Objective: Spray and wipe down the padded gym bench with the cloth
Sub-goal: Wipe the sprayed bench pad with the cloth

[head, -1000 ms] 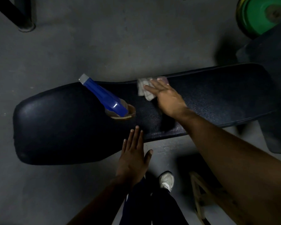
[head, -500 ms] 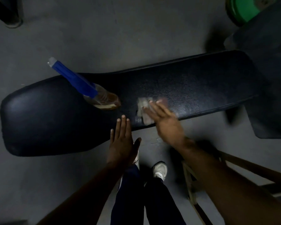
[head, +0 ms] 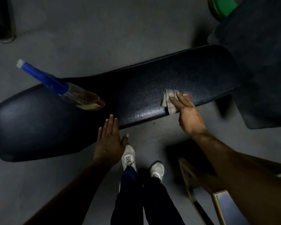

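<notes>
Fingers [head: 180, 99] flat, pressing cloth [head: 168, 101] | moved rightward along bench [head: 144, 88] | left hand [head: 109, 140] open

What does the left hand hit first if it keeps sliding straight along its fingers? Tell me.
Probably nothing soon: the left hand points up across the bare bench pad. The spray bottle stands left of that line, though depth is uncertain.

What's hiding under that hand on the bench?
A pale checked cloth lies under the right hand, flat on the bench pad. Its right part is covered by the fingers.
</notes>
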